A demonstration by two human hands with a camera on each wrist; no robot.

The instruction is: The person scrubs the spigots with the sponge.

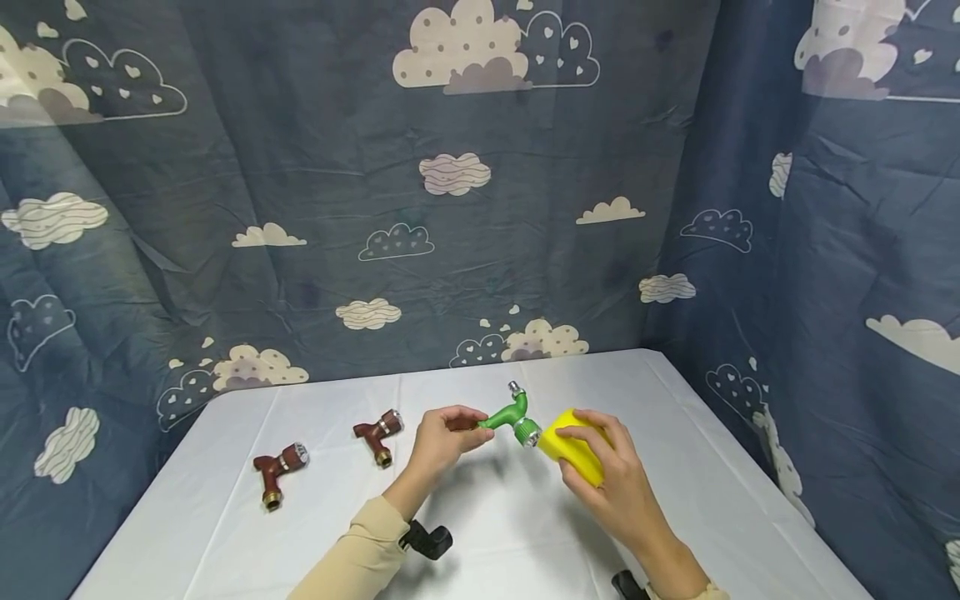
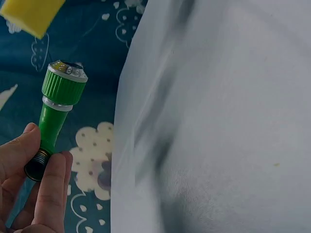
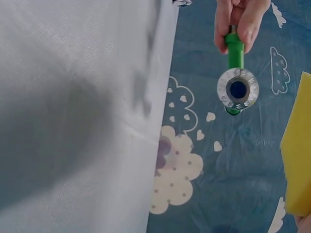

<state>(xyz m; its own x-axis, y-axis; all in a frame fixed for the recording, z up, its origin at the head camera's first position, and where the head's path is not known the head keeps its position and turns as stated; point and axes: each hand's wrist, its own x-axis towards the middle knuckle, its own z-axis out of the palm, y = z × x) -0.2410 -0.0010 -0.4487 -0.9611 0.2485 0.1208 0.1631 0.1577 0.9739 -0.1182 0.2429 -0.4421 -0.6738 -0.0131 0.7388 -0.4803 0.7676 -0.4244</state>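
Note:
A green faucet [image 1: 513, 412] with a ribbed green knob and silver end is held up over the table. My left hand [image 1: 441, 443] pinches it by its threaded inlet end, between thumb and fingers in the left wrist view. My right hand [image 1: 619, 482] grips a yellow sponge [image 1: 576, 457] just right of the faucet's knob. From the right wrist view the knob's round silver face [image 3: 238, 90] points at the camera, with the sponge [image 3: 297, 155] apart from it at the right edge. Most of my right hand is out of that view.
Two reddish-brown faucets lie on the white-covered table [image 1: 202, 500] to the left: one nearer [image 1: 272, 477], one farther back [image 1: 377, 435] close to my left hand. A dark blue cloud-print curtain [image 1: 315, 167] hangs behind the table and along its sides.

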